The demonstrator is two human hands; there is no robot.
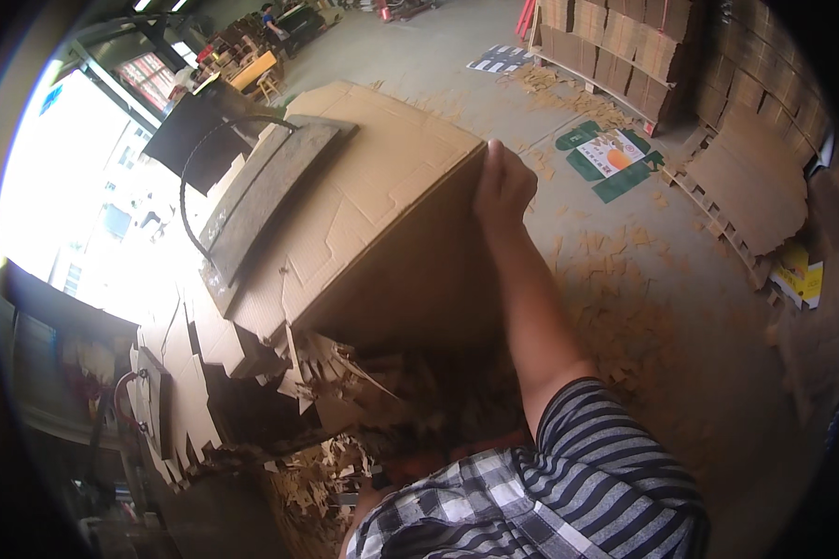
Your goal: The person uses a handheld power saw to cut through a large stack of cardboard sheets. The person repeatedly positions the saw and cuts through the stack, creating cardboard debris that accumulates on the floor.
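Note:
My right hand (506,186) is closed on the far right corner of a stack of flat, die-cut cardboard sheets (391,158), its thumb up along the edge. The stack sits tilted, its side in shadow. On top of it lies a dark wooden board (275,200) with a rope-like loop handle (185,191). Torn cardboard strips (331,373) hang from the stack's near corner. Low in the view, my left hand (371,492) shows only in part beside the checked cloth, close to a heap of cardboard scraps (322,480); its fingers are hidden.
Another cut cardboard stack (172,391) stands at the left, with a small handled board (154,401) against it. Scraps (615,279) litter the floor on the right, near a green printed sheet (611,158). Bundled cardboard (615,42) stands on a pallet behind. A person (270,28) is far off.

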